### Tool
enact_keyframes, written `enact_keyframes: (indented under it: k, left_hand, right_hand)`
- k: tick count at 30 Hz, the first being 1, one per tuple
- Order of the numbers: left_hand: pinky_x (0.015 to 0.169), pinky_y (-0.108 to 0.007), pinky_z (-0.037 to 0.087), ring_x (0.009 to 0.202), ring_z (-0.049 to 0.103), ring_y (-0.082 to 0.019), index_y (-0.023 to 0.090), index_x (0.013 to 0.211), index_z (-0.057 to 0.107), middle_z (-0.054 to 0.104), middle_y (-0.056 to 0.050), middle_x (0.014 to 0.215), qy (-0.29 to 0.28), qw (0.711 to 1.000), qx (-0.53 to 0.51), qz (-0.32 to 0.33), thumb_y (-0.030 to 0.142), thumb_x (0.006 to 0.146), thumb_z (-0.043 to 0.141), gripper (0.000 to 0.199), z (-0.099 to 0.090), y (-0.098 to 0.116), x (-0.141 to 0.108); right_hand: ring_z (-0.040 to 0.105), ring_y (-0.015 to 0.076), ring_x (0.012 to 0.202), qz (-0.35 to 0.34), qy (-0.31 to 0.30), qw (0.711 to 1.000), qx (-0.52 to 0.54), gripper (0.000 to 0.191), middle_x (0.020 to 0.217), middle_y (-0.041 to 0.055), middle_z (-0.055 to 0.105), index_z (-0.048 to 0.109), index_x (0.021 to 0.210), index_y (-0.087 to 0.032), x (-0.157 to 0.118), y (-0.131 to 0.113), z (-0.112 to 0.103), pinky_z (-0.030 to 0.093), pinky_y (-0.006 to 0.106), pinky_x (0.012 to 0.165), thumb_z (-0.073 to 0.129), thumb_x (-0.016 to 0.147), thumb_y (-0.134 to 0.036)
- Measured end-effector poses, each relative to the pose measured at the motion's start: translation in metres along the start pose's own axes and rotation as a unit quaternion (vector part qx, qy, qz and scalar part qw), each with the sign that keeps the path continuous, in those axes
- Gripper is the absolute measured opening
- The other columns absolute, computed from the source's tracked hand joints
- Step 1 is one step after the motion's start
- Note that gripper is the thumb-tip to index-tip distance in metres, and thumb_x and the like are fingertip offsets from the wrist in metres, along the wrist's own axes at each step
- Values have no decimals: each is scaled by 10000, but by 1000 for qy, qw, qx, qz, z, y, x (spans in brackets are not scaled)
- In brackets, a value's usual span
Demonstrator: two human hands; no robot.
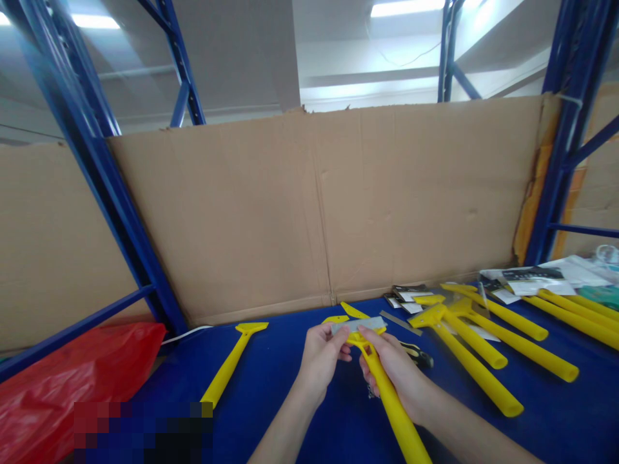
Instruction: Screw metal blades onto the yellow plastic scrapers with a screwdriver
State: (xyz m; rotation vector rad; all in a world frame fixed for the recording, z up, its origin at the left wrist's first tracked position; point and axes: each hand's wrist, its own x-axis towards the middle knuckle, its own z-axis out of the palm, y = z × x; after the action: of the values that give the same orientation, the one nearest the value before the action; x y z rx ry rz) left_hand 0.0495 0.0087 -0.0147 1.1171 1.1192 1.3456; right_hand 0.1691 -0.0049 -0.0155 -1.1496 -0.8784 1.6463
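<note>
A yellow long-handled scraper [387,393] is held between both hands, its head away from me and its handle running down toward the bottom edge. A flat grey metal piece [358,325] lies across its head. My left hand [322,361] pinches the left end of the grey piece, thumb on top. My right hand [394,364] has its thumb on the piece's right side, with fingers curled round beneath the scraper head. Just beyond the hands lie small yellow parts [353,310] and a thin metal strip [400,322].
Another yellow scraper [232,366] lies at the left on the blue table [271,361]. Several more scrapers [478,370] spread out at the right, near a black-and-yellow tool [420,356] and packets [536,281]. Red plastic [91,367] sits far left. Cardboard [319,212] stands behind, between blue posts [130,225].
</note>
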Motion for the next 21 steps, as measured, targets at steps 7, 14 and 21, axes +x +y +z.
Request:
enact_keyframes:
  k: [7,14,21]
  left_hand:
    - [425,-189,437,504,538,-108,109,700,672,594,-27,555,-6,999,38,-9,488,622,729,391,1,3,1]
    - [768,-318,487,820,625,-207,168,836,672,688,-86,848,72,934,312,157,299,817,535,191,-35,-21,26]
    - [1019,-439,301,1190,493,-293,183,1113,656,592,-148,1264,15,813,550,191,184,836,474,332,-52,-36,32]
  right_hand:
    - [404,82,255,-10,20,1000,3,279,372,-56,502,427,702,-220,1,-2,-2,329,174,269,511,866,-429]
    - [395,57,283,26,46,996,78,273,410,-43,503,451,691,-199,9,-14,-12,316,147,278,461,906,-366]
    - [392,50,294,32,43,994,99,284,423,-33,496,448,664,-190,10,-20,-18,319,146,288,442,914,-323]
